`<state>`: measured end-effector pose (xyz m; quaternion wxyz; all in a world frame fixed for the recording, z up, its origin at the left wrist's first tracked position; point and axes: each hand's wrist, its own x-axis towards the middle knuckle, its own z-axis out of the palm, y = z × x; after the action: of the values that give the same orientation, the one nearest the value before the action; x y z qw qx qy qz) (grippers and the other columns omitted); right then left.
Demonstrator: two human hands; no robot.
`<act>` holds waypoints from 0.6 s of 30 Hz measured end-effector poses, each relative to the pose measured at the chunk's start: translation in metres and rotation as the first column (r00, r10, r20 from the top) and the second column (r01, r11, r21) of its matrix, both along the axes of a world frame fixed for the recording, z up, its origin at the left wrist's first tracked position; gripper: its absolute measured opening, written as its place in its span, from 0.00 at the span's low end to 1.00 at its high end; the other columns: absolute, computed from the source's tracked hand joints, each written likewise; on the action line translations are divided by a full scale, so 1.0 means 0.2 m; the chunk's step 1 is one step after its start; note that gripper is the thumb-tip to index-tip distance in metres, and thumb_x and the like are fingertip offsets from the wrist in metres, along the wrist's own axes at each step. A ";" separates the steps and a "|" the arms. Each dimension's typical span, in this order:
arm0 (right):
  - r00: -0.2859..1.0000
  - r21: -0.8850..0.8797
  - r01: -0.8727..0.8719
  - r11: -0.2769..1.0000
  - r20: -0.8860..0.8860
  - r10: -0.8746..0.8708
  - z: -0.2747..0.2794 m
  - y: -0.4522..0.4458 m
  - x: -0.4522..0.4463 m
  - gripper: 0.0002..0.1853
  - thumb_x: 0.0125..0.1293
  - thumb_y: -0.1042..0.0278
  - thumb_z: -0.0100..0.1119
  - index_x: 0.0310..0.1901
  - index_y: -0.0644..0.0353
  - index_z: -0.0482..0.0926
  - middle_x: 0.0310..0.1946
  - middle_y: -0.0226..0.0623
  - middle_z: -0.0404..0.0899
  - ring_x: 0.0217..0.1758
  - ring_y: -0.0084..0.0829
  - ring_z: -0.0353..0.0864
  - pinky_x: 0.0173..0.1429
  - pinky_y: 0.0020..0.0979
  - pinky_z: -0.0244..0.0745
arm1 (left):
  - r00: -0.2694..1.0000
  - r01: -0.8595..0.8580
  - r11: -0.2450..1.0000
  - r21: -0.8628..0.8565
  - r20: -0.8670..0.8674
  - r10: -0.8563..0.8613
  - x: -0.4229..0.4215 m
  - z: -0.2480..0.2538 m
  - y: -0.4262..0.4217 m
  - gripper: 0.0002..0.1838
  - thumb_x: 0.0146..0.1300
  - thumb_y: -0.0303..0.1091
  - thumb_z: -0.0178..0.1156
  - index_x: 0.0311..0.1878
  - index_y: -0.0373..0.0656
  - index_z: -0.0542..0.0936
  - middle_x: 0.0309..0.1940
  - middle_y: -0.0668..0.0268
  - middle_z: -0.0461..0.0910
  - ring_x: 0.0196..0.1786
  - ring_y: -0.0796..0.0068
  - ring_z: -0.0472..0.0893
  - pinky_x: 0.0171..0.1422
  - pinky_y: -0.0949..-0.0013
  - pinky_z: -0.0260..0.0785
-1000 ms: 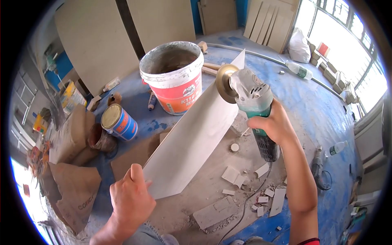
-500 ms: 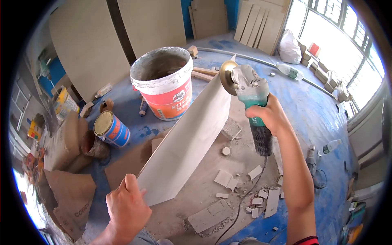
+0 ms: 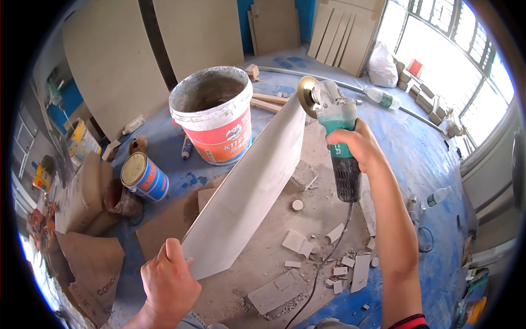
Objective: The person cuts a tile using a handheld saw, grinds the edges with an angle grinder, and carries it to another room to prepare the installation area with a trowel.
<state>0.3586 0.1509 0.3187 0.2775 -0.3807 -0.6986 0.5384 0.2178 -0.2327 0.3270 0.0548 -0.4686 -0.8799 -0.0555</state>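
Fingers (image 3: pixel 174 250) curled — left hand (image 3: pixel 171 282) gripping the panel (image 3: pixel 249 194).

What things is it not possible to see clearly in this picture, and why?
All in the head view:
- White board's near corner: hidden by left hand.
- Grinder's grip, partly: behind right hand.
- Cord's far end: cut off by bottom edge.
- Bucket label's finest print: too small.

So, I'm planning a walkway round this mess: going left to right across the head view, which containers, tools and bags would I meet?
Yellow-and-white pail → blue-and-red can → big red-and-white bucket → angle grinder in the right hand → white bag → rightmost clear bottle.
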 end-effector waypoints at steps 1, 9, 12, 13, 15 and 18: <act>1.000 0.000 0.000 1.000 0.001 0.000 0.00 0.01 0.00 0.21 0.46 0.69 0.67 0.44 0.67 0.78 0.34 0.40 0.81 0.36 0.31 0.81 0.43 0.33 0.76 | 1.000 -0.004 1.000 -0.001 0.003 0.004 0.00 0.00 0.00 0.19 0.51 0.23 0.68 0.38 0.39 0.66 0.27 0.53 0.78 0.26 0.49 0.82 0.28 0.53 0.72; 1.000 0.069 -0.021 0.997 0.018 0.020 0.00 -0.03 0.01 0.21 0.45 0.69 0.68 0.44 0.67 0.79 0.33 0.37 0.81 0.36 0.30 0.80 0.44 0.32 0.75 | 1.000 -0.001 1.000 0.004 0.013 0.001 0.00 0.00 0.00 0.19 0.51 0.23 0.68 0.38 0.39 0.66 0.27 0.53 0.78 0.26 0.49 0.82 0.29 0.53 0.72; 0.997 0.108 -0.037 0.993 0.075 0.029 0.00 -0.07 0.02 0.21 0.45 0.68 0.68 0.43 0.67 0.80 0.34 0.37 0.81 0.35 0.29 0.79 0.45 0.32 0.75 | 1.000 -0.002 1.000 -0.004 0.009 0.002 0.00 0.01 0.00 0.19 0.51 0.23 0.68 0.38 0.39 0.66 0.27 0.53 0.78 0.27 0.48 0.82 0.29 0.52 0.72; 0.997 0.108 -0.036 0.993 0.076 0.028 0.01 -0.10 0.03 0.21 0.45 0.68 0.68 0.43 0.67 0.80 0.34 0.37 0.81 0.35 0.29 0.79 0.45 0.32 0.75 | 1.000 -0.005 1.000 -0.002 0.007 0.005 0.00 0.01 0.01 0.19 0.51 0.23 0.68 0.38 0.39 0.66 0.28 0.53 0.78 0.27 0.48 0.82 0.29 0.52 0.72; 0.992 0.157 -0.114 0.981 0.069 0.104 0.02 -0.15 0.04 0.22 0.44 0.69 0.69 0.44 0.66 0.80 0.35 0.36 0.82 0.37 0.27 0.79 0.46 0.32 0.75 | 1.000 -0.009 1.000 0.002 0.007 0.009 0.00 0.01 0.01 0.19 0.51 0.23 0.68 0.38 0.38 0.66 0.28 0.53 0.78 0.27 0.48 0.82 0.29 0.52 0.72; 0.981 0.197 -0.174 0.965 0.116 0.153 0.01 -0.24 0.07 0.22 0.45 0.67 0.69 0.45 0.65 0.81 0.38 0.40 0.84 0.40 0.31 0.81 0.51 0.33 0.74 | 1.000 0.000 1.000 0.021 0.008 0.000 0.00 0.00 0.00 0.19 0.51 0.23 0.68 0.39 0.38 0.66 0.27 0.53 0.78 0.27 0.48 0.81 0.29 0.51 0.72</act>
<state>0.3721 0.1033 0.3201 0.2349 -0.3174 -0.7926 0.4647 0.2171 -0.2325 0.3270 0.0561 -0.4678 -0.8795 -0.0667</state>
